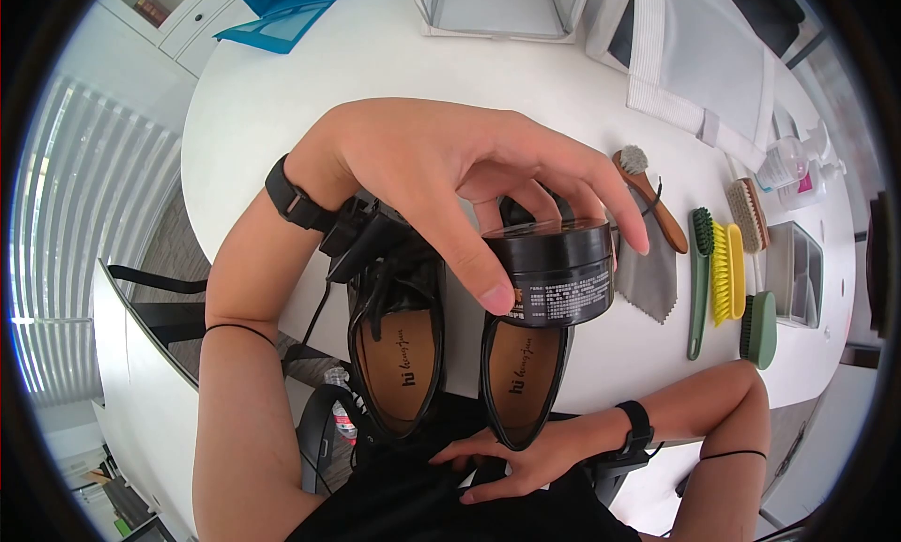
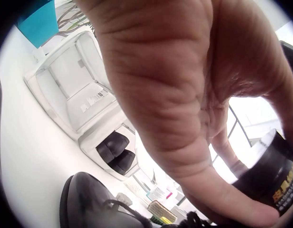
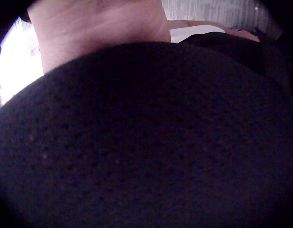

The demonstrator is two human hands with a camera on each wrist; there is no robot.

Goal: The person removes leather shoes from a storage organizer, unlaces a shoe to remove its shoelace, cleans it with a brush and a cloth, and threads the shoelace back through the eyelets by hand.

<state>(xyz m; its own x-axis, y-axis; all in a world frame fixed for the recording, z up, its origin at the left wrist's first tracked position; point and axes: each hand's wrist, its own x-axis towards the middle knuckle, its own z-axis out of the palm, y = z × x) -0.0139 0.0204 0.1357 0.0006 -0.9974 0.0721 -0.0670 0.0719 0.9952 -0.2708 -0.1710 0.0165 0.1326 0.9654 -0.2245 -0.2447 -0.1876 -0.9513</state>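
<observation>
My left hand (image 1: 441,167) grips a round black jar (image 1: 568,284) with small white printing on its side, thumb on the near side and fingers round the far side. In the left wrist view the same jar (image 2: 267,183) shows yellow lettering. It is held over a pair of black lace-up shoes with tan insoles; the jar overlaps the front of the right shoe (image 1: 524,378), while the left shoe (image 1: 399,364) lies beside it. My right hand (image 1: 530,458) rests on the lap with loose fingers, against dark cloth (image 3: 151,137) that fills most of the right wrist view.
To the right lie a wooden-handled dauber (image 1: 657,204), a grey cloth (image 1: 649,274), a green brush (image 1: 699,284), a yellow brush (image 1: 735,270) and other brushes. Clear-sided boxes (image 1: 502,7) and a blue folder (image 1: 291,16) stand at the back of the white table (image 1: 253,101).
</observation>
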